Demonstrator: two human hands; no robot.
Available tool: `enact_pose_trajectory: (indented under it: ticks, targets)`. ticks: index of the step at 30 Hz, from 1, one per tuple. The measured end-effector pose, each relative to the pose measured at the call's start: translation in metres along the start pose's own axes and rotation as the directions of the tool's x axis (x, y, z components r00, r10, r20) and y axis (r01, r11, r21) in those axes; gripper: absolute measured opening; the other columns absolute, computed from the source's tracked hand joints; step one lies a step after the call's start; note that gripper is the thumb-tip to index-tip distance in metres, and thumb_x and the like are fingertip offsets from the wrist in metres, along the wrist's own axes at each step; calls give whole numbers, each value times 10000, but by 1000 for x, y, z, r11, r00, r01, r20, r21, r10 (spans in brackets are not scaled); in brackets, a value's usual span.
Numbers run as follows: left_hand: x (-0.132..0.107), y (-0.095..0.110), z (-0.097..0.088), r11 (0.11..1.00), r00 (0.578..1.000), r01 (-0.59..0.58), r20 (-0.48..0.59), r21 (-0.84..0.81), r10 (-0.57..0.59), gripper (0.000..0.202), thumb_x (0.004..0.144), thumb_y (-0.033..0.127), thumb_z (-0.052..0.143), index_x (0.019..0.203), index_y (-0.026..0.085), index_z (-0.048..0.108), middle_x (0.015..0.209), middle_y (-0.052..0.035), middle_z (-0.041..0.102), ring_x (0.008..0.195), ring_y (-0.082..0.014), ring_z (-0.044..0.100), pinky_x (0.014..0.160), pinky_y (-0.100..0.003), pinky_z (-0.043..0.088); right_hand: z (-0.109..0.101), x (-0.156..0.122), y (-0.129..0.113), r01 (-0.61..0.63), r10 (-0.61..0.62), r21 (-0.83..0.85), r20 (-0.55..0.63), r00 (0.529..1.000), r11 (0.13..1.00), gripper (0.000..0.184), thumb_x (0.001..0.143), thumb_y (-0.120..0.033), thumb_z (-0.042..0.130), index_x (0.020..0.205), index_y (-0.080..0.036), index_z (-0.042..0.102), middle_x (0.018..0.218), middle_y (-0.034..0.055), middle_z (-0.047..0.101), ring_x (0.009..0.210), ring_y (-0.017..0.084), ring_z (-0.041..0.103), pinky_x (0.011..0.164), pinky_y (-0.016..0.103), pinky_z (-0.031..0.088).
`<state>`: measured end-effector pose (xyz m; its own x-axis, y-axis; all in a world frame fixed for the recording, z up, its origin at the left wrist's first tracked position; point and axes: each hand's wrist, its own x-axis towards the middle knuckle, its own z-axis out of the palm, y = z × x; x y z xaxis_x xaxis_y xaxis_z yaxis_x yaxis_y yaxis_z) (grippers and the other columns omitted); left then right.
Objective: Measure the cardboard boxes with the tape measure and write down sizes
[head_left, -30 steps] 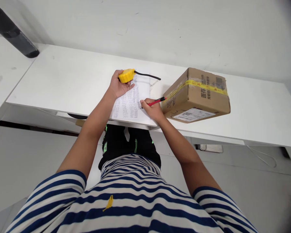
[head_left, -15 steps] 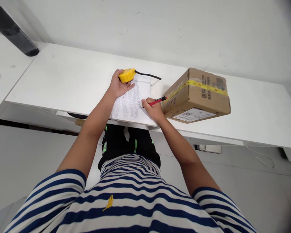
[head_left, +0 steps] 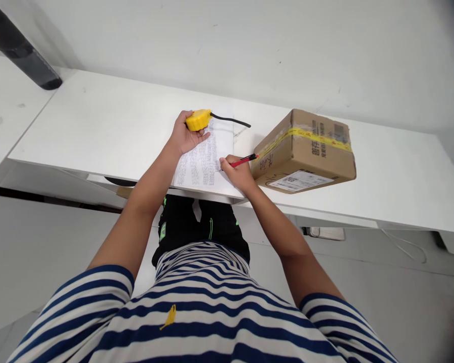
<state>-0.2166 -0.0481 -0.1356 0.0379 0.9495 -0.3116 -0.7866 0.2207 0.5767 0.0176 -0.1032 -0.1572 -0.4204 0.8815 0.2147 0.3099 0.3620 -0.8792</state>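
Observation:
In my left hand (head_left: 187, 136) is a yellow tape measure (head_left: 199, 120), its black strap trailing to the right over the desk. That hand rests at the upper left of a sheet of paper (head_left: 200, 164) covered in columns of handwriting. My right hand (head_left: 237, 174) is closed around a red and black pen (head_left: 244, 161), its tip at the paper's right part. Right of this hand stands a brown cardboard box (head_left: 306, 151) with yellow tape round it and a white label on the side facing me.
The white desk (head_left: 109, 121) runs along a pale wall. A dark post (head_left: 26, 53) stands at the back left. Below the desk on the right, a white cable (head_left: 404, 247) and a small flat object (head_left: 327, 233) lie near the floor.
The view has shifted very slightly. Both hands keep nearly the same places, with the tape measure and pen still held.

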Motion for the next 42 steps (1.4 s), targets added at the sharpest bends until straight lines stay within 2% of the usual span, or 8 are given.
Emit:
enact_pose_trajectory:
  ticks: [12, 17, 21, 25, 30, 34, 38, 42]
  targets:
    - [-26, 8, 23, 964, 961, -246, -100, 104, 256, 219, 852, 397, 678, 981, 227, 634, 787, -8, 784, 607, -145, 715, 635, -259, 611, 12, 7, -9, 8, -60, -468, -97, 993, 883, 263, 1009, -238, 499, 1105, -216, 743, 1246, 145, 714, 1005, 277, 670, 841, 378, 500]
    - [-66, 10, 53, 905, 913, -403, -10, 135, 408, 179, 837, 386, 686, 955, 254, 661, 908, 1, 811, 797, -165, 781, 685, -260, 626, 17, 15, -17, 15, -25, -638, -7, 1000, 770, 601, 924, 0, 388, 1407, -197, 686, 1518, 193, 639, 1189, 323, 696, 926, 428, 566]
    - [-112, 0, 75, 865, 899, -438, 115, 245, 422, 199, 774, 366, 773, 928, 251, 719, 966, -30, 805, 902, -195, 777, 757, -273, 633, 16, 5, -12, 206, -293, -528, -85, 952, 824, 521, 1022, -224, 503, 1541, -216, 558, 1542, 229, 603, 1287, 330, 684, 1016, 493, 617]
    - [-155, -17, 90, 830, 953, -303, 170, 469, 252, 396, 671, 418, 886, 1018, 296, 741, 960, -27, 758, 831, -200, 740, 693, -284, 593, 8, -27, -2, 405, -555, -498, -197, 808, 767, 554, 924, -550, 734, 1404, -305, 607, 1305, 192, 668, 1244, 362, 693, 918, 553, 670]
    - [-185, -39, 114, 746, 987, -100, 162, 659, -10, 604, 616, 515, 972, 1075, 324, 629, 893, 23, 672, 702, -148, 643, 641, -278, 503, -34, -73, -9, 464, -672, -572, -221, 706, 676, 380, 891, -544, 801, 1210, -372, 687, 1341, 159, 663, 1179, 334, 733, 914, 528, 665]
    - [-189, -49, 140, 625, 947, -50, 235, 779, -218, 629, 763, 696, 867, 1165, 324, 560, 982, 1, 661, 758, -150, 633, 654, -285, 480, -74, -95, -30, 505, -712, -588, -181, 679, 632, 488, 873, -585, 814, 1296, -400, 656, 1414, 152, 697, 1156, 307, 760, 932, 501, 656]
    - [-185, -54, 162, 560, 867, -117, 359, 820, -345, 600, 930, 820, 598, 1185, 280, 538, 1084, -25, 641, 853, -143, 601, 736, -290, 483, -103, -111, -48, 607, -808, -543, -292, 511, 580, 631, 907, -458, 814, 1475, -393, 548, 1351, 120, 744, 1111, 289, 792, 808, 442, 663]
    - [-175, -56, 180, 515, 822, -176, 413, 839, -393, 588, 853, 694, 804, 1120, 248, 531, 1090, -26, 660, 947, -150, 635, 862, -316, 510, -133, -121, -49, 607, -680, -318, -442, 585, 729, 672, 865, -516, 870, 1459, -340, 610, 1200, 105, 782, 986, 283, 803, 753, 419, 671]
